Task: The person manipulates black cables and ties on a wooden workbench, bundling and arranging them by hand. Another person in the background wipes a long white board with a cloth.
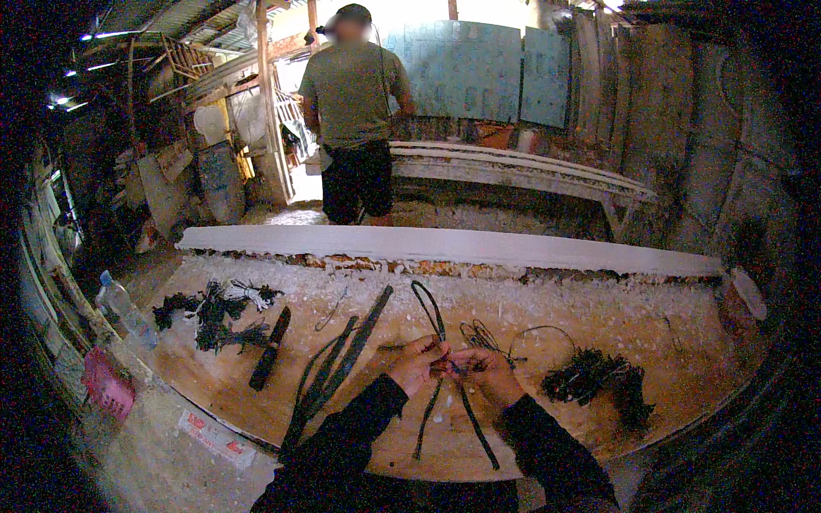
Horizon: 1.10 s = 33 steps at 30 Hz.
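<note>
A dark flat cord (440,327) stands in a loop above my hands, and its two ends hang apart below them over the table. My left hand (416,366) pinches the cord where its sides come together. My right hand (485,374) is closed at the same spot, its fingertips meeting the left ones. Whether a thinner string is also in the right fingers, I cannot make out. Behind the right hand lies a loose coil of thin dark cord (483,333). Left of my hands are long dark strips (346,359), partly covered by my left forearm.
The worn wooden table (530,427) bears a dark-bladed knife (270,350), a bundle of dark cords (218,316) and another bundle (599,380). A white ledge (445,247) runs along the back. At left are a plastic bottle (126,308) and pink basket (109,382). Another person (352,103) stands beyond.
</note>
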Each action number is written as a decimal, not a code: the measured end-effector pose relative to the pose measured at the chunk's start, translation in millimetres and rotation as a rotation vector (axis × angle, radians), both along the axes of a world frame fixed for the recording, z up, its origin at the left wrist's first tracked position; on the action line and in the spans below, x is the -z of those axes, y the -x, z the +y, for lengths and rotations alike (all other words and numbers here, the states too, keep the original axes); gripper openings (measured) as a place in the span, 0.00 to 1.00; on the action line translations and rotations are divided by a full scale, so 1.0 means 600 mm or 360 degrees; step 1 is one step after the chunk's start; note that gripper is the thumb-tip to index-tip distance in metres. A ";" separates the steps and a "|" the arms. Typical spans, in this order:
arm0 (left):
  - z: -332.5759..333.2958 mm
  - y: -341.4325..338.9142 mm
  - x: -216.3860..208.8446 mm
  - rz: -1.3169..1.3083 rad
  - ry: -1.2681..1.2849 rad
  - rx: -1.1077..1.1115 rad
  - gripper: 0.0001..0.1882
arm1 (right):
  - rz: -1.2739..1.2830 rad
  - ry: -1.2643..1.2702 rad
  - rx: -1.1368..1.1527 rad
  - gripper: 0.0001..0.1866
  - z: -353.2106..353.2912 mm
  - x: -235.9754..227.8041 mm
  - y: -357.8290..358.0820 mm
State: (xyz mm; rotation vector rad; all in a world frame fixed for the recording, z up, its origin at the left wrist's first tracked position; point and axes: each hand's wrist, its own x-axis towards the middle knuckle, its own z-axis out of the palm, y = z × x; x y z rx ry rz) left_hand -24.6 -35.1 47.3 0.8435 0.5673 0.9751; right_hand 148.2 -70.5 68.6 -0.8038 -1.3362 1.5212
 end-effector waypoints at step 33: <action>0.011 -0.003 0.035 -0.0092 -0.0078 -0.0041 0.07 | 0.0173 -0.0032 0.0163 0.08 0.004 0.008 -0.002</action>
